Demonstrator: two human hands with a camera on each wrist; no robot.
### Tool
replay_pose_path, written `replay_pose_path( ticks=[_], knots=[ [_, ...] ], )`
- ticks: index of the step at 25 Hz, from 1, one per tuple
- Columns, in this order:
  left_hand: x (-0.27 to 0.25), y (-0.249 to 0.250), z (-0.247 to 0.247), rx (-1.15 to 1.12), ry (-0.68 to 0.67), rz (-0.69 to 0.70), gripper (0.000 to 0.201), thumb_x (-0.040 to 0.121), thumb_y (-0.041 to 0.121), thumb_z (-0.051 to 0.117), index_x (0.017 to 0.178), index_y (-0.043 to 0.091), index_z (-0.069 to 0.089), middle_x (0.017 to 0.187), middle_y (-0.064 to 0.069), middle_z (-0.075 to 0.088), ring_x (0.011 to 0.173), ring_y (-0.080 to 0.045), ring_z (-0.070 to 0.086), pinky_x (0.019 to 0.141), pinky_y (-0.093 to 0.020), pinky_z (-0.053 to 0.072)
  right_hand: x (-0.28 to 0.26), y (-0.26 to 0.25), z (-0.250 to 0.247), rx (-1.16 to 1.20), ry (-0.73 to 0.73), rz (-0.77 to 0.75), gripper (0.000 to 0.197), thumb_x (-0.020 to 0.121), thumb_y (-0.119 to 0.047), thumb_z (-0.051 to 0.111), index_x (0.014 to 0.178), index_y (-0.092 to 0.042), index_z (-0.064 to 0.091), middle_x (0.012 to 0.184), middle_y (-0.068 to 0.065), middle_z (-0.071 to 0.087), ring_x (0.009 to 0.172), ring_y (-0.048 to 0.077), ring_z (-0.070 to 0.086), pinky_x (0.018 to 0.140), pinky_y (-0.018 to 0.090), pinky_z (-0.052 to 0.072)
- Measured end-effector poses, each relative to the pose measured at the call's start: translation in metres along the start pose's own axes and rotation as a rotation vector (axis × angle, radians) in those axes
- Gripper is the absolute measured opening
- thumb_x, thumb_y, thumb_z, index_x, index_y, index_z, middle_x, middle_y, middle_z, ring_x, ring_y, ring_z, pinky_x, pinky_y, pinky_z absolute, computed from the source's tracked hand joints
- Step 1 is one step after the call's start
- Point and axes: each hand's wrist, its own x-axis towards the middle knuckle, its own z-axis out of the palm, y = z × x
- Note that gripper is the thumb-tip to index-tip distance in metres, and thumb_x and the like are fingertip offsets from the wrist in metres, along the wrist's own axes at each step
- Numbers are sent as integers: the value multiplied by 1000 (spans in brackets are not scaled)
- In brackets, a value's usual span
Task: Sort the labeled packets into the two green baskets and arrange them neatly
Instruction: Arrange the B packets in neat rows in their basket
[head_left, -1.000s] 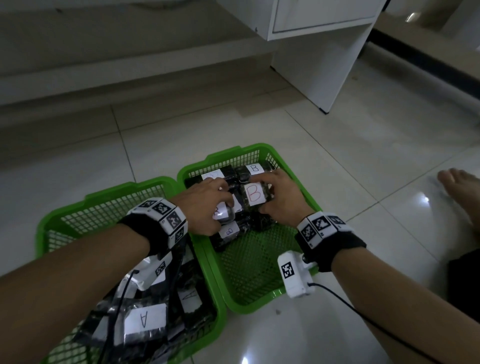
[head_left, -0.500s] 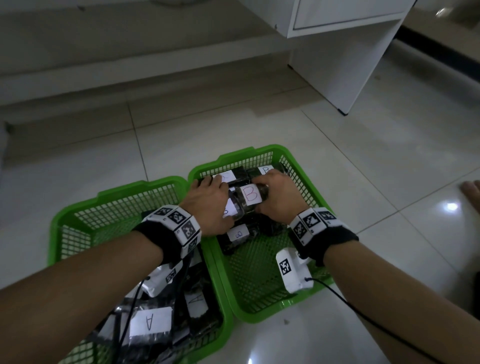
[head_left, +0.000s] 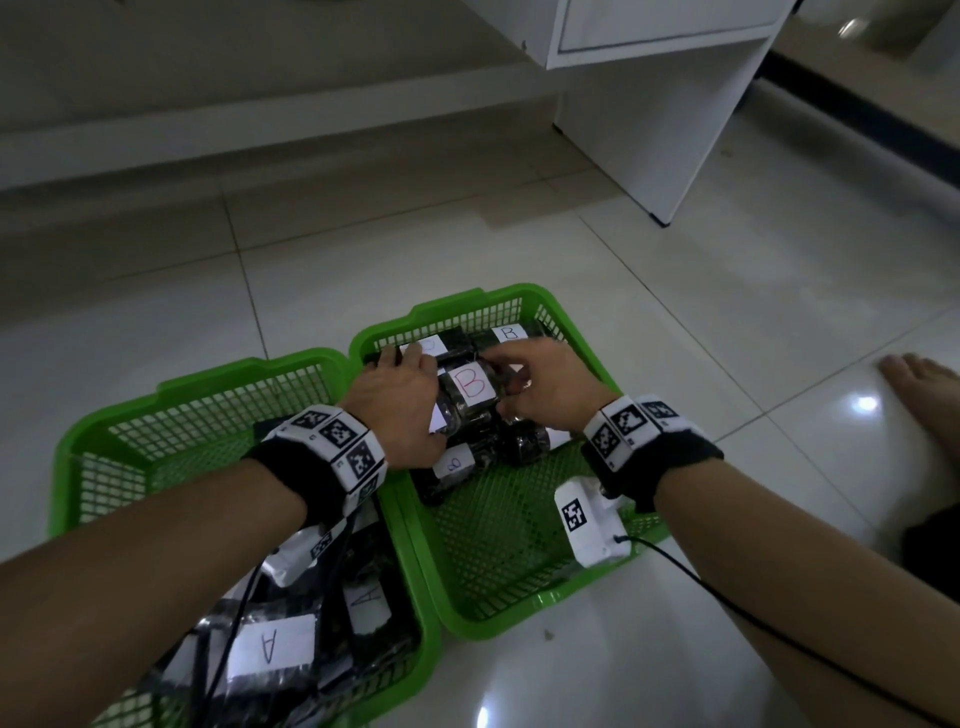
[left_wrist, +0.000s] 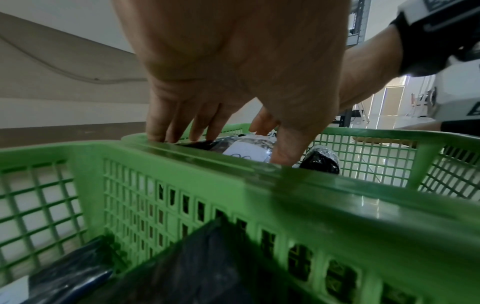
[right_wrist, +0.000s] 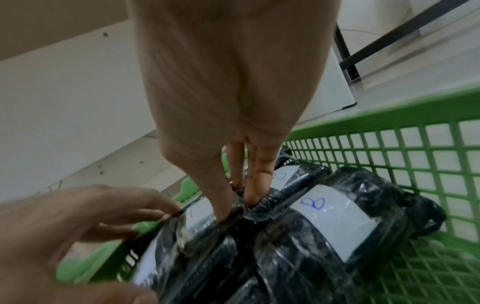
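Observation:
Two green baskets stand side by side on the floor. The left basket (head_left: 249, 369) holds dark packets with white A labels (head_left: 270, 649) at its near end. The right basket (head_left: 524, 613) holds several B packets stacked at its far end. On top lies the packet with a red B label (head_left: 471, 387). My left hand (head_left: 410, 384) grips its left side, fingers reaching over to the far packet. My right hand (head_left: 511, 374) pinches its right end between thumb and fingers (right_wrist: 255, 176). A blue-B packet (right_wrist: 330, 218) lies beside it. In the left wrist view, my left hand (left_wrist: 213, 115) reaches down over the rim.
A white cabinet (head_left: 665, 104) stands at the back right. A bare foot (head_left: 919, 384) rests on the tiles at the right. A low wall ledge runs across the back. The near half of the right basket shows bare mesh (head_left: 509, 540).
Both hands stay on the red-B packet. My left fingers have stretched farther toward the basket's far wall, and the head view has shifted a little.

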Motion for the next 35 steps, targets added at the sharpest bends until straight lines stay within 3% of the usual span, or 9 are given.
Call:
replay_pose_path(
  ticks=[3,6,11,16,20,23,28,32,35],
  knots=[
    [3,7,-2,1,-23,22,101,73,50,66,153,16,13,159,-12,16,146,-38,20,110,-59,35,-2,9,-22,-64,104,51,33,72,1,74,101,-16,77,96,-4,72,85,7,64,83,28,59],
    [6,12,-1,-53,-90,173,93,87,38,62,155,40,-1,166,1,-10,152,-29,-5,115,-67,18,-18,12,-33,-336,-242,75,40,68,-8,76,107,-18,75,95,-6,66,90,15,65,81,29,55],
    [14,10,11,-19,-72,187,72,99,33,49,156,41,7,166,3,1,153,-26,0,114,-65,22,-32,14,-23,-598,-377,-14,39,80,-15,75,118,-19,66,116,5,67,108,27,64,87,41,55],
    [16,10,13,-7,-72,182,73,97,35,53,156,41,10,166,3,5,153,-26,1,114,-65,23,-38,5,-20,-635,-457,-103,29,89,-18,62,117,-12,61,115,7,63,108,29,60,73,29,38],
    [16,12,14,-28,-82,177,73,97,32,54,156,40,12,166,1,6,153,-27,1,114,-67,22,-31,-1,-15,-700,-413,-105,30,87,-7,62,115,-18,65,92,1,60,95,27,65,66,31,40],
    [14,13,13,-31,-74,171,74,96,32,56,156,39,13,166,1,6,153,-27,1,114,-66,23,-25,-5,-11,-746,-431,-98,20,88,-11,64,107,-14,70,100,9,68,96,30,67,70,34,49],
    [10,11,4,-63,-46,171,78,93,37,60,156,36,13,166,-2,1,153,-27,3,115,-62,25,-7,6,-33,-532,-363,110,33,62,-22,87,92,-14,75,86,3,69,82,22,66,67,26,50],
    [10,5,1,-68,-67,92,86,90,49,60,157,28,11,166,-7,-1,152,-31,4,117,-60,23,11,5,-36,-487,-21,79,28,78,-1,68,102,-15,65,105,3,62,97,24,62,76,30,48],
    [10,5,-2,-78,-112,65,86,90,50,59,158,28,11,166,-8,0,152,-32,5,117,-59,22,34,1,-26,-552,-86,3,54,83,4,64,132,-20,60,133,2,59,124,26,53,98,39,52]
  ],
)
